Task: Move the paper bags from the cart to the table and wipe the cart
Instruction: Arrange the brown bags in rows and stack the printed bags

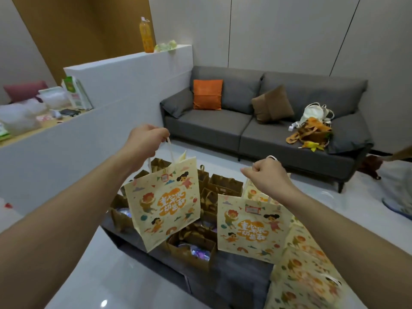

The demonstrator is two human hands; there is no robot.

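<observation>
My left hand (146, 139) is shut on the white handles of a cream paper bag (163, 202) printed with cartoon children, which hangs tilted in the air. My right hand (267, 177) is shut on the handles of a second cream paper bag (252, 228) of the same print, whose bottom is at the surface below. Both bags hang over a dark grey table (234, 284) packed with several brown paper bags (194, 246). More cream printed bags (305, 270) stand at the lower right. No cart is in view.
A grey sofa (223, 128) with an orange cushion (207, 94), a brown cushion (273, 103) and a heap of cloth bags (312, 128) stands behind. A white partition wall (124, 90) runs on the left, with an orange bottle (146, 35) on top. Glossy white floor surrounds the table.
</observation>
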